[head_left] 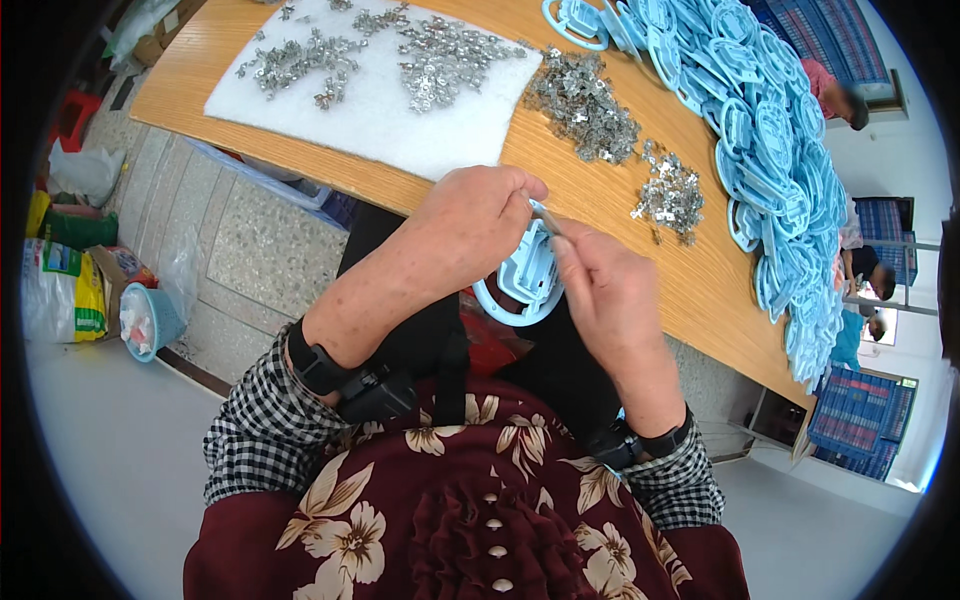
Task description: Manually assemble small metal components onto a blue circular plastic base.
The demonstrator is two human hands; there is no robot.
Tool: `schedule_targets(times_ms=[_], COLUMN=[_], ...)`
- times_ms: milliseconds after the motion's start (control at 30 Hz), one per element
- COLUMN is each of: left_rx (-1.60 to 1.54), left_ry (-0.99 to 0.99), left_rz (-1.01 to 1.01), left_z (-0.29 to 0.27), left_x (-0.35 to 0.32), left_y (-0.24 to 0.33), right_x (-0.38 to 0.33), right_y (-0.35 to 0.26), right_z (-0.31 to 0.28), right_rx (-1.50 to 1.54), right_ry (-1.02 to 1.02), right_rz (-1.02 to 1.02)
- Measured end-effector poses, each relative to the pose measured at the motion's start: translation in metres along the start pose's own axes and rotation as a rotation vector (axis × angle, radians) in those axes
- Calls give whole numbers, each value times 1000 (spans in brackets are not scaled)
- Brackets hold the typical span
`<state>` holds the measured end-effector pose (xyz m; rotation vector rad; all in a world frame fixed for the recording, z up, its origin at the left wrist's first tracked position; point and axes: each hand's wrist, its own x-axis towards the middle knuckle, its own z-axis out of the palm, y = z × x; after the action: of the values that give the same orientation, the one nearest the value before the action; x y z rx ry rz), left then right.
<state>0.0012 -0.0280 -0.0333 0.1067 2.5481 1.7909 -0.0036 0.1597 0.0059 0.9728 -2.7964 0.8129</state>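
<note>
A light blue plastic oval frame [530,268] hangs in front of the table's near edge, above my lap. My left hand [478,218] is closed at its upper end, with thumb and fingers bent together there. From the other side, my right hand [608,290] pinches a thin greyish piece [543,216] against the top of the frame. What kind of piece it is cannot be made out, as the fingers cover most of it. The ring-shaped lower end of the frame shows below my hands.
On the wooden table [690,300], small metal clips [585,105] lie in heaps, some on a white padded sheet [380,135]. Many light blue frames [775,160] are piled along the right. A light blue bin [165,322] stands on the left floor. Other people [845,100] sit beyond the pile.
</note>
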Motion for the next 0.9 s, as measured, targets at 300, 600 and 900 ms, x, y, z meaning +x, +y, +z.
schedule_targets(times_ms=[300, 600, 900], left_rx=[-25, 9, 166], left_ry=[2, 7, 28], left_rz=[-1, -1, 42], left_z=[0, 2, 8], left_x=[-1, -1, 1], left_y=[2, -1, 2], right_x=[-7, -3, 36], right_y=[-4, -13, -20], right_z=[-22, -29, -50], right_rx=[-265, -350, -419], right_ry=[-57, -128, -389], right_rz=[-38, -33, -109])
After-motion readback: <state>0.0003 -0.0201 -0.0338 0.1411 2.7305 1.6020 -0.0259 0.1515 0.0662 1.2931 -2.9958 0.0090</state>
